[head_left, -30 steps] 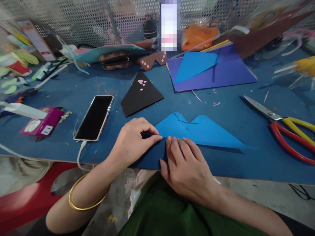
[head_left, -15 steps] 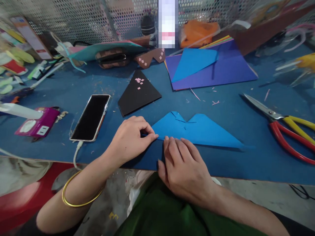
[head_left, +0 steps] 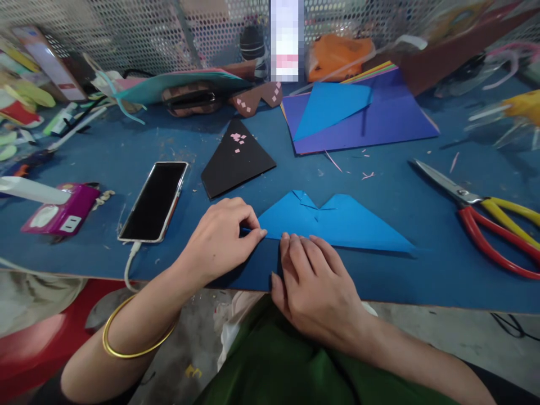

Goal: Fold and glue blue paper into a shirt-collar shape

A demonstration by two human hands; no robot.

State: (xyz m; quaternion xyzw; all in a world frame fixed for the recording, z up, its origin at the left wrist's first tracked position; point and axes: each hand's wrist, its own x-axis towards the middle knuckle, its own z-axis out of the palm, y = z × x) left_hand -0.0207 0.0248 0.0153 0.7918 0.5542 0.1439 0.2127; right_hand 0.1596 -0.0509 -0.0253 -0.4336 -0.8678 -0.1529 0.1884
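A folded blue sheet of paper [head_left: 333, 225] lies on the table, long straight edge towards me, with two peaks and a notch on its far side. My left hand [head_left: 223, 236] is closed in a pinch, thumb against forefinger, at the paper's left end. That end is partly hidden under the fingers. Just right of it, my right hand [head_left: 318, 284] rests palm down, its fingers stretched out together and their tips on the near edge. Beyond the paper lies a folded black piece [head_left: 240, 163] with small pink bits on top.
Scissors [head_left: 468, 197] with red and yellow handles lie at the right. To the left are a phone [head_left: 154, 202] on a cable and a purple box [head_left: 63, 211]. Purple sheets [head_left: 400, 112] with a blue piece on top and a brown paper mask [head_left: 256, 100] lie further back.
My left hand's thumb has slid slightly left along the paper's near edge, widening the gap to my right fingers. The right hand has stayed in place.
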